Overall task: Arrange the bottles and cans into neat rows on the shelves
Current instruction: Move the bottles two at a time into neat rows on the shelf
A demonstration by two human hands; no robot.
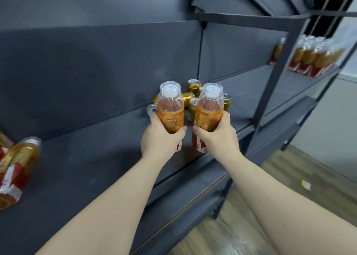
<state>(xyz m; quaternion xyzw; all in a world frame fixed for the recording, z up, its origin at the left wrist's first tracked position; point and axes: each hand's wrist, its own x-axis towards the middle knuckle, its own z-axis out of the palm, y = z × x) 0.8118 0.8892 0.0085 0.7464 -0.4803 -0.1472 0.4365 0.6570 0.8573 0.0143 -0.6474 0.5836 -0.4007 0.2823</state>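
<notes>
bare shelf point(81, 169) lies open left of the hands; gold cans point(193, 98) crowd the back, fallen bottles point(17, 167) far left.

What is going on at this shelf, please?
A person's left hand grips one upright clear plastic bottle of orange drink, and the right hand grips a second such bottle, at the dark grey metal shelf. Behind them, gold cans sit jumbled, some on their sides. Similar bottles lie toppled far left.

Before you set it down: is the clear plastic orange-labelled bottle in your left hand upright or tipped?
Upright: the left hand grips the clear plastic orange-labelled bottle, white cap uppermost.
</notes>
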